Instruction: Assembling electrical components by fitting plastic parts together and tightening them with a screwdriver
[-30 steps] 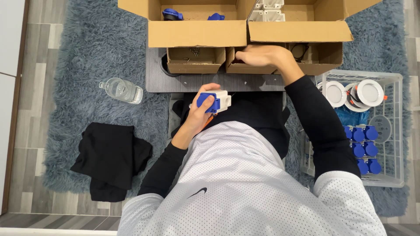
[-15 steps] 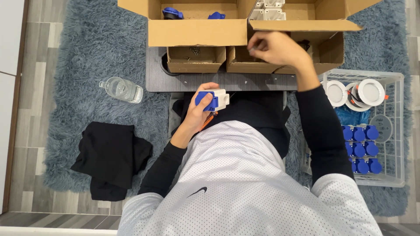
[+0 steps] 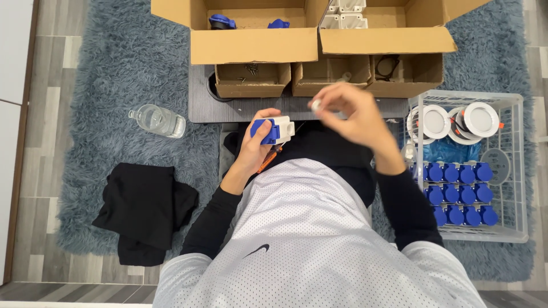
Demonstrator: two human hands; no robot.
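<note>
My left hand grips a blue and white plastic socket part above my lap, with an orange tool tip showing just beneath it. My right hand hovers to the right of it, its fingertips pinched on a small white piece. Both hands are in front of a dark low table that bears three small open cardboard boxes.
A large open cardboard box behind holds blue and white parts. A white wire basket at right holds several blue caps and round white fixtures. A clear bottle and black cloth lie on the grey rug at left.
My right hand has come back from the small boxes toward my body, now pinching a small white piece. My left hand has stayed put with the socket part.
</note>
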